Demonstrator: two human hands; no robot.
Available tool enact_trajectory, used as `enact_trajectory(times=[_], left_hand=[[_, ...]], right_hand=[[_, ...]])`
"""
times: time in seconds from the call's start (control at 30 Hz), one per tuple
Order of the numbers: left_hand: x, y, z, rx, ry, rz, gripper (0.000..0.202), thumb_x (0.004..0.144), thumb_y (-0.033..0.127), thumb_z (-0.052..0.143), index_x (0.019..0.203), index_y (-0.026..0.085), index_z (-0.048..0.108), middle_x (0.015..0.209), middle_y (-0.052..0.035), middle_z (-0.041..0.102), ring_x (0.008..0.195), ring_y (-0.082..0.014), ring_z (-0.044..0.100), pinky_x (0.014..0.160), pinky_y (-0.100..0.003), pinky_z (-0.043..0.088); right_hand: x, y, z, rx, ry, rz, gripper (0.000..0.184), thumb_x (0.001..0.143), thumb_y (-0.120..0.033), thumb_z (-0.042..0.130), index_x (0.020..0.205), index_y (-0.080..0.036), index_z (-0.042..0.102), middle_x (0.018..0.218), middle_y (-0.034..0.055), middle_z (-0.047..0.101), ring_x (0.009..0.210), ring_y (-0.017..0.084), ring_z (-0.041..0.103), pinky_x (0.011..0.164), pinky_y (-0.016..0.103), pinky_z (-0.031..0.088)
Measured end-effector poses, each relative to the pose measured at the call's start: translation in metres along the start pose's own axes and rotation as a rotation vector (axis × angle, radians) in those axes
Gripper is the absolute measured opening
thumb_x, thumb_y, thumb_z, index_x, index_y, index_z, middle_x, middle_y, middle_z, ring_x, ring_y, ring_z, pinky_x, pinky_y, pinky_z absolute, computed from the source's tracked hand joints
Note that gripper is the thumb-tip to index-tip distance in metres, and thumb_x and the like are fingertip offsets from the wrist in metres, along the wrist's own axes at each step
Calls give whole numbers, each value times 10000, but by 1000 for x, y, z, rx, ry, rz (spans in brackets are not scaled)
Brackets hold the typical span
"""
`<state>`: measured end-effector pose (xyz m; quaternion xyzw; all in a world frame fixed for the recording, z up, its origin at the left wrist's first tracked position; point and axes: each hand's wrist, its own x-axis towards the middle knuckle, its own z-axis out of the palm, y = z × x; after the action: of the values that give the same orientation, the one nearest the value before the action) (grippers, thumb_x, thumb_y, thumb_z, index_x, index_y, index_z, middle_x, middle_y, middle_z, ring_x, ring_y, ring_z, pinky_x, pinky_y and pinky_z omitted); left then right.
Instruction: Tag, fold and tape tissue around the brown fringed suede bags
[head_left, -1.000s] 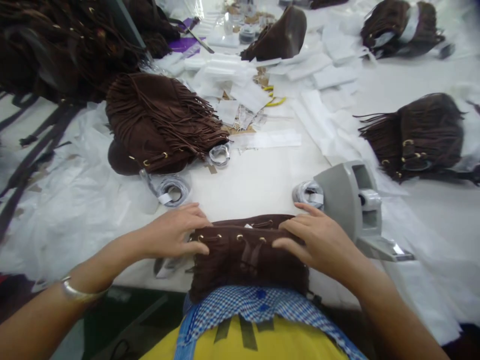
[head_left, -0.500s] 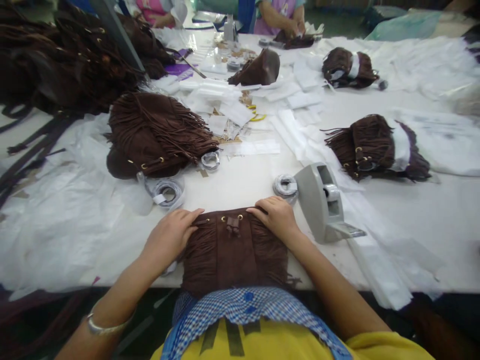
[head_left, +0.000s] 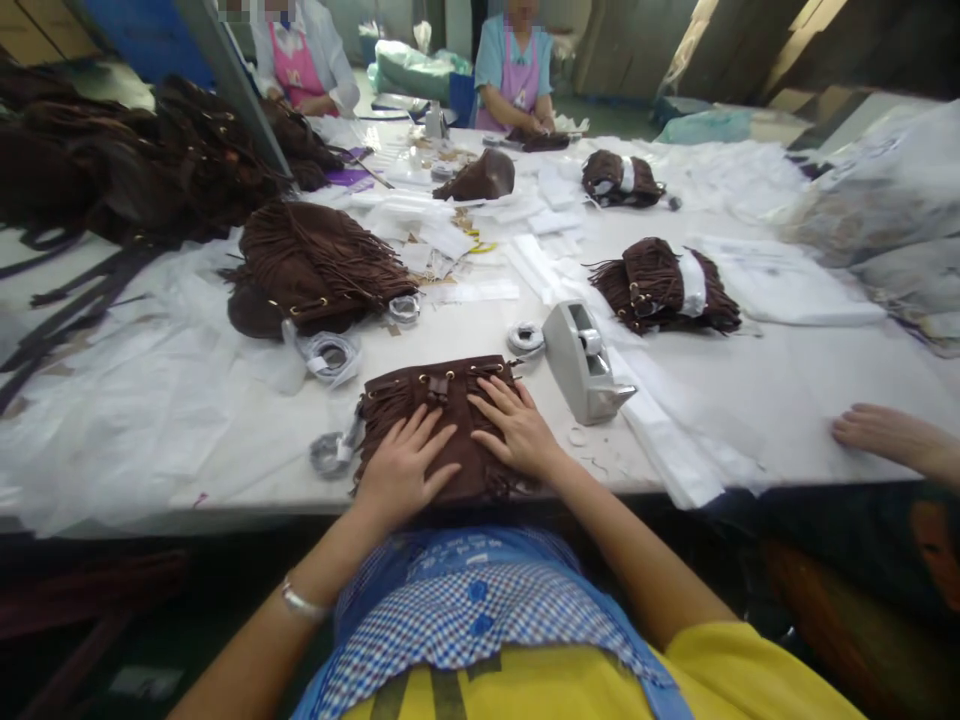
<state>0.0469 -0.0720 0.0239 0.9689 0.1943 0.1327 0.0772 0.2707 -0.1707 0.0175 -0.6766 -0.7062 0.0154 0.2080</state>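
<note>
A dark brown fringed bag (head_left: 459, 440) with gold eyelets and a small drawstring tassel lies flat near the table's front edge. My left hand (head_left: 401, 465) rests on its left half, fingers spread. On its right half my right hand (head_left: 517, 425) also lies open, palm down. Just beyond the bag's top right corner is a wrapped grey coil (head_left: 525, 338). Beside it stands a grey tape dispenser (head_left: 585, 365). Another wrapped coil (head_left: 330, 455) touches or nearly touches the bag's left side.
A stuffed fringed bag (head_left: 307, 265) sits at the left, near a heap of brown bags (head_left: 97, 150). Two rolled bags with white bands, one nearer (head_left: 667, 285), lie at the right. White strips (head_left: 667, 440) run rightward. Another person's hand (head_left: 889, 435) rests at the right edge; two people work opposite.
Both my hands have moved from the bag's top edge down onto its front and spread flat. The bag lies farther onto the table. Another person's hand has come into view at the right.
</note>
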Motion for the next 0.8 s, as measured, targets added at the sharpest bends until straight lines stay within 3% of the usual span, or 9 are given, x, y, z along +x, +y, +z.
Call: enact_trajectory(times=[0.1,0.17,0.3,0.43,0.5,0.57,0.63,0.7,0.8], left_hand=[[13,-7,-4,12,179,-1,428,956,394,534,1311,168,611,1439,-150,536,1387,-329,432,1139,-535,332],[9,-4,-6,-8,263,39,368,984,318,489,1301,179,615,1391,-123,588,1352,-282,487,1149,-496,334],[-20,11,6,8,229,118,431,981,326,497,1380,166,537,1438,-118,543,1366,-279,469,1135,-490,355],[-29,15,19,70,212,100,423,972,197,464,1389,164,525,1455,-109,523,1358,-287,478,1119,-514,358],[-25,14,19,70,218,91,421,960,148,444,1368,174,546,1421,-100,559,1321,-277,521,1124,-527,342],[-22,14,18,71,231,83,424,953,132,440,1355,195,557,1391,-89,589,1287,-277,554,1150,-572,277],[-22,17,19,76,243,72,449,941,113,441,1366,210,550,1388,-85,590,1288,-281,554,1168,-602,218],[-24,21,24,81,254,60,488,920,93,449,1390,198,529,1414,-95,564,1320,-285,521,1169,-586,239],[-28,26,33,97,288,67,520,909,76,442,1418,164,498,1448,-112,526,1356,-288,480,1134,-528,346]], right_hand=[[14,7,-3,-24,130,33,466,955,-397,565,1379,-205,555,1518,118,443,1440,299,351,1189,559,237],[10,2,-12,-5,221,-6,403,961,-356,563,1333,-204,594,1466,106,512,1414,273,397,1190,522,268],[-25,-13,-13,30,214,-217,378,940,-309,602,1312,-239,606,1403,68,582,1373,227,457,1180,465,326],[-49,-6,2,9,196,-281,421,939,-122,506,1337,-235,586,1374,76,605,1317,210,522,1126,452,409],[-51,3,0,6,239,-234,450,916,-53,461,1300,-232,613,1352,69,622,1288,196,547,1118,440,421],[-53,9,-10,-26,334,-77,460,881,-12,450,1217,-244,663,1304,55,655,1240,204,582,1116,466,417],[-57,7,-24,-59,484,137,469,844,16,444,1144,-242,695,1270,61,670,1211,226,597,1100,495,426],[-60,-5,-31,-60,585,223,470,831,19,451,1147,-231,693,1291,75,653,1238,237,573,1092,486,436],[-59,-26,-25,-35,446,-48,438,877,-59,520,1241,-266,646,1343,55,624,1297,225,528,1134,471,395]])
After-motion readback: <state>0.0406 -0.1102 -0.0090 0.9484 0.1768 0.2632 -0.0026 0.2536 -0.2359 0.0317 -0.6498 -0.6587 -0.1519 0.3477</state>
